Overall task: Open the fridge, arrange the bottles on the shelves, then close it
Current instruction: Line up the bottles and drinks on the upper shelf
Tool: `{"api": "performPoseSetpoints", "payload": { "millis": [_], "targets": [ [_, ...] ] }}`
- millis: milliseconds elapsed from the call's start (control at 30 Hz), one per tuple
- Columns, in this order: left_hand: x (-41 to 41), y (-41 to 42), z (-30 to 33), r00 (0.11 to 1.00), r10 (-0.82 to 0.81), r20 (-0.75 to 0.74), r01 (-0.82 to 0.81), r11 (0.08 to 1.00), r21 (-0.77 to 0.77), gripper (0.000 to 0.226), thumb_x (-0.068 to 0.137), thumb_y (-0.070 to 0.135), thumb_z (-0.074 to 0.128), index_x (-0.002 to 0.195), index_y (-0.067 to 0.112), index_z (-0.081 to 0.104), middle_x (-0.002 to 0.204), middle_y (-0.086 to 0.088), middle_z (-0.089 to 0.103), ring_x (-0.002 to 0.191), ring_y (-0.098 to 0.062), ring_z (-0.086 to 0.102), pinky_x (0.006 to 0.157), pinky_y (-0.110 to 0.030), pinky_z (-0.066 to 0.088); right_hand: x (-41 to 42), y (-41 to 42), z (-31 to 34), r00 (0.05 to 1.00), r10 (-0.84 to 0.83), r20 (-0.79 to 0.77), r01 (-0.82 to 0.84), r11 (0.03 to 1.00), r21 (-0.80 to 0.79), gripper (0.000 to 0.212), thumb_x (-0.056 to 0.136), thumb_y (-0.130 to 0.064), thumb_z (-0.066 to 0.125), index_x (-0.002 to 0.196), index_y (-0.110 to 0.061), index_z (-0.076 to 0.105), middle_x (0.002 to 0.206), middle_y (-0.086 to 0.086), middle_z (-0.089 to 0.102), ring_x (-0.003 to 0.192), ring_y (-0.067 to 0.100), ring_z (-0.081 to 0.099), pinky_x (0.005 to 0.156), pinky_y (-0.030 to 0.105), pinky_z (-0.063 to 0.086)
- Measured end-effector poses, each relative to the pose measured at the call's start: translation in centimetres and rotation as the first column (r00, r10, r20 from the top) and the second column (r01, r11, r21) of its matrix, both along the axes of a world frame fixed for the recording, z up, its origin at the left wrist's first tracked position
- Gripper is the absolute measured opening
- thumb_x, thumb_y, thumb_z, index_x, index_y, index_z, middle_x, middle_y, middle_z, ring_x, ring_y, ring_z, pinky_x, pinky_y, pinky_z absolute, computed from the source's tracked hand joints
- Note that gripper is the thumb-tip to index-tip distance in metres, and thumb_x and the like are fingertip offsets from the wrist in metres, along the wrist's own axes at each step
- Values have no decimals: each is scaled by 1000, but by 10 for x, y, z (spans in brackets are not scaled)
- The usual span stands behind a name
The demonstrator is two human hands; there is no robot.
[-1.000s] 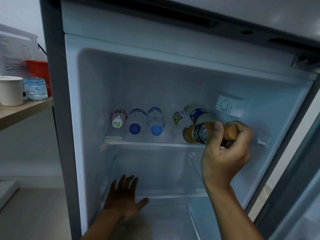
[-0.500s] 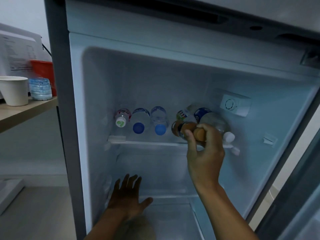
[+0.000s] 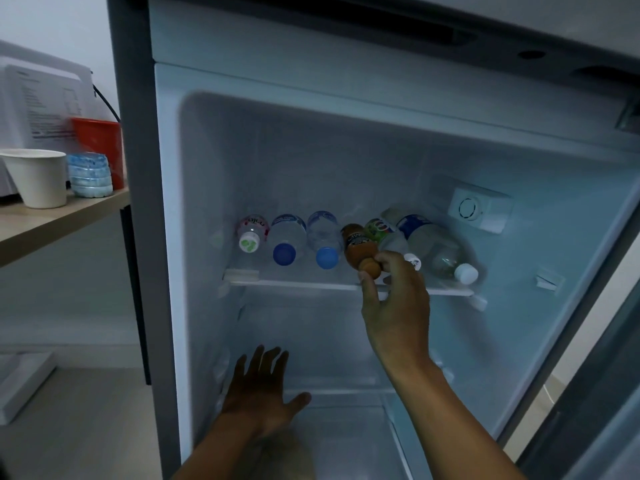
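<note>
The fridge (image 3: 242, 140) stands open. On its upper shelf (image 3: 298, 284) several bottles lie on their sides with caps facing me: a white-capped one (image 3: 252, 233), two blue-capped water bottles (image 3: 286, 239) (image 3: 323, 242), then a brown bottle (image 3: 358, 245), a green-labelled bottle (image 3: 379, 227) and a large clear bottle (image 3: 436, 244) at the right. My right hand (image 3: 394, 306) pinches the brown bottle's cap end with thumb and fingers, the bottle lying between the blue-capped and green-labelled ones. My left hand (image 3: 259, 393) is spread open, low in the fridge near the lower shelf (image 3: 332, 393).
A wooden counter (image 3: 52, 226) left of the fridge carries a white paper cup (image 3: 38, 178), a stack of blue items (image 3: 90, 174) and a red container (image 3: 100, 140). The fridge door (image 3: 588, 393) hangs open at the right. A control box (image 3: 479, 209) sits on the inner right wall.
My right hand carried the brown bottle from the right end of the shelf leftward and turned it cap-forward into the row. My left hand stayed low and open.
</note>
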State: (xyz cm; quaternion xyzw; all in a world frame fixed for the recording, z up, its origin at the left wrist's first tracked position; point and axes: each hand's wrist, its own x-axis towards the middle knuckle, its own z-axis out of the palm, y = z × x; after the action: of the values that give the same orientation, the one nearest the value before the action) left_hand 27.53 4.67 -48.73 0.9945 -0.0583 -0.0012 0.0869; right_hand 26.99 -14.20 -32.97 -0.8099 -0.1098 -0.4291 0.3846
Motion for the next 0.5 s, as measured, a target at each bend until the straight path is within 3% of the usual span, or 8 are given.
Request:
{"api": "performPoseSetpoints", "payload": {
  "millis": [100,167,267,333,433,500],
  "targets": [
    [1,-1,0,1000,7,8,-7,1000,-3,131,43,88,-14,156,25,2,165,7,-3,150,-20,-15,119,-44,-12,8,2,1,999,-20,45,23,998,-60,16,90,-16,65,100,-27,59,92,-12,58,89,12,49,78,42,50],
    [0,0,0,1000,6,1,-6,1000,-6,132,42,89,-16,156,25,1,165,6,-3,150,-20,-15,119,-44,-12,14,3,-1,997,-52,50,57,994,-96,18,92,-17,63,108,-26,61,98,-6,57,90,15,50,77,46,52],
    [-1,-1,0,1000,11,8,-11,1000,-11,132,42,89,-16,156,25,2,165,6,-2,150,-20,-14,119,-44,-13,6,6,-8,1000,-10,30,12,997,-71,32,96,-19,57,128,-21,52,122,-3,43,96,8,51,81,37,54],
    [0,-2,-1,1000,12,9,-12,1000,-12,132,42,89,-16,156,24,3,165,6,-2,150,-20,-14,119,-45,-13,-1,5,-16,999,34,9,-33,990,-137,42,97,-21,55,137,-19,43,132,-4,37,109,10,50,89,36,52],
    [-1,-1,-2,1000,5,4,-5,1000,-6,133,42,89,-17,156,24,2,165,5,-3,150,-21,-14,119,-45,-12,-3,0,-23,997,30,-67,-47,960,-275,56,99,-26,48,151,-20,28,148,-3,33,132,17,41,106,31,42],
    [-2,0,-2,1000,9,11,-9,1000,-5,131,43,88,-16,156,24,2,165,5,-2,150,-21,-14,119,-45,-12,-3,1,-18,995,29,-93,-54,959,-278,56,100,-30,44,152,-22,26,151,-5,32,134,15,36,109,25,34]
  ]
}}
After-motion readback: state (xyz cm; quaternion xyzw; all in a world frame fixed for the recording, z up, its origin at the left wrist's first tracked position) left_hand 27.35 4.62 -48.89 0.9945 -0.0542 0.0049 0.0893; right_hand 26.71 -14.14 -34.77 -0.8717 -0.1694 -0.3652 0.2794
